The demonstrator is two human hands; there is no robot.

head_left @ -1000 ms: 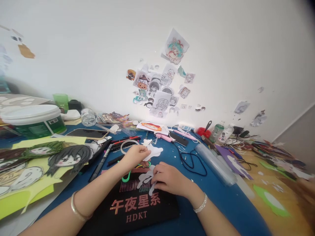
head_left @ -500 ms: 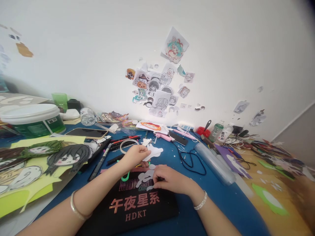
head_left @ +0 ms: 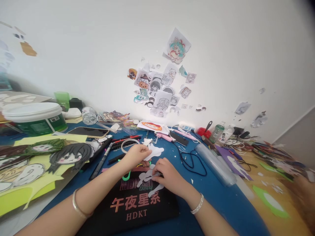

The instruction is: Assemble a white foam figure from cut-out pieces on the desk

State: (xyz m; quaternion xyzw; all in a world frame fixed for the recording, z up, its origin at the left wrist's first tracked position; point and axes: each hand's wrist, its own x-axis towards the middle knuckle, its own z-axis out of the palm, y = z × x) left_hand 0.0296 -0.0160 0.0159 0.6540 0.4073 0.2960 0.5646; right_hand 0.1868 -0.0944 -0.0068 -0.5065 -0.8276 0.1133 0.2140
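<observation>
My left hand (head_left: 138,156) is closed in a pinch on a white paper cutout (head_left: 156,152) above the far edge of a black board (head_left: 145,226) with red lettering. My right hand (head_left: 167,173) is curled, its thumb and forefinger at several small white paper pieces (head_left: 145,176) that lie on the board. One curved white strip shows just below its fingers. A bright green looped thing (head_left: 126,177) sticks out from under my left hand, mostly hidden by it.
To the left are coloured paper figures (head_left: 71,156), a phone (head_left: 88,131) and a white-lidded tub (head_left: 34,118). Pens (head_left: 101,164) and a tape ring (head_left: 124,146) lie behind my left forearm. A black cord (head_left: 190,164), a clear plastic roll (head_left: 216,164) and bottles (head_left: 218,131) stand rightward.
My right hand has shifted slightly up, and its fingers have spread a little over the paper pieces. A curved white strip now shows lower on the board. My left hand stays pinched on its cutout.
</observation>
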